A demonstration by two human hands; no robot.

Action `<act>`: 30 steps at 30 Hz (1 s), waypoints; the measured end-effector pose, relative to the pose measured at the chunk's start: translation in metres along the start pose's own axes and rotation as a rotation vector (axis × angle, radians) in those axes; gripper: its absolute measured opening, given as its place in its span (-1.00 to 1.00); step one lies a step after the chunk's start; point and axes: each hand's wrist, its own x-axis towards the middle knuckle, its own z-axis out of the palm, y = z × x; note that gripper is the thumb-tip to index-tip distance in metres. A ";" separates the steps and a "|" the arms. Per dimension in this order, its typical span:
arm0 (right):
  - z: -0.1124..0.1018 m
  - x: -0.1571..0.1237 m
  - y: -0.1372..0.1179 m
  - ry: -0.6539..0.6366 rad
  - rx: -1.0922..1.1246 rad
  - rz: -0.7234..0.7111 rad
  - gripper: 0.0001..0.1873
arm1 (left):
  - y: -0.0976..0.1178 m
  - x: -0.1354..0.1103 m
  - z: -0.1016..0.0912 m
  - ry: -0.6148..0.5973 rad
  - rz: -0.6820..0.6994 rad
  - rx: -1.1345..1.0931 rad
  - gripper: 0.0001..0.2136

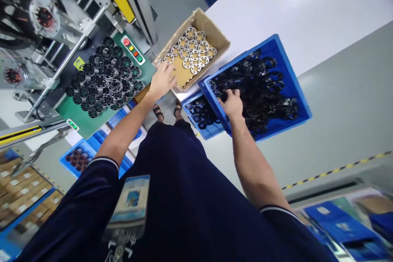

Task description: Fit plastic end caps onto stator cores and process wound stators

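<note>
My left hand (162, 80) reaches over the near-left edge of a cardboard box (211, 28), its fingers apart and bent down beside the silver metal rings (170, 58) at that side. Several more slotted rings lie spaced on the brown sheet inside. Inside the upper blue bin (291, 69) is my right hand (232, 104), with thumb and fingers curled around a black ring-shaped part (224, 95) at the bin's left end. Its fingertips are partly hidden among the heaped black parts (260, 94).
To the left, a green-topped machine bench (70, 108) carries many stacked black-and-silver cylindrical parts (107, 77) beside a button panel (132, 50). Another blue bin (211, 133) with black parts sits under the upper one. A white table (276, 4) extends to the right.
</note>
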 end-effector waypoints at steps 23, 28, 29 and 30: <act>-0.025 -0.027 0.042 -0.088 0.186 -0.187 -0.47 | -0.042 0.166 0.030 -0.428 -0.506 0.079 -0.37; -0.028 -0.017 0.032 -0.012 0.237 -0.144 -0.66 | -0.025 0.173 0.023 -0.450 -0.579 0.052 -0.40; -0.025 -0.014 0.027 -0.032 0.195 -0.122 -0.65 | -0.019 0.172 0.017 -0.439 -0.552 0.042 -0.41; -0.022 -0.010 0.021 -0.056 0.145 -0.096 -0.62 | -0.012 0.169 0.011 -0.426 -0.515 0.035 -0.43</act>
